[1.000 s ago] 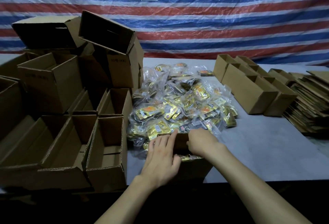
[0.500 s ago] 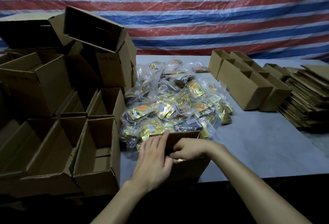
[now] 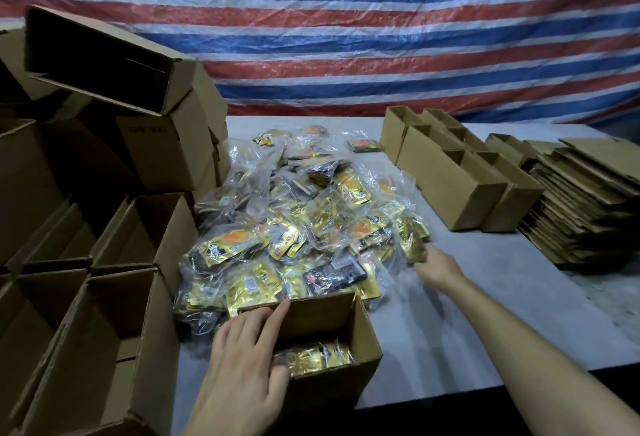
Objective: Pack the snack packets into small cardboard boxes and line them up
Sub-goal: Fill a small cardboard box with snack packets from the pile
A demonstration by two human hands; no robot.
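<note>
Cardboard, matte brown and corrugated, forms the small open box (image 3: pixel 362 338) at the near edge of the grey table (image 3: pixel 502 314); crinkled gold foil packets (image 3: pixel 311 357) lie in its bottom. Just behind it spreads a heap of snack packets (image 3: pixel 304 227), glossy gold and black foil inside clear plastic bags. The left hand (image 3: pixel 242 363) rests flat on the box's left wall, fingers straight, index along the rim, thumb over the near edge. The right hand (image 3: pixel 438 267), arm stretched out, pinches a gold packet (image 3: pixel 412 245) at the heap's right edge. Empty boxes (image 3: pixel 104 331) stand at left.
</note>
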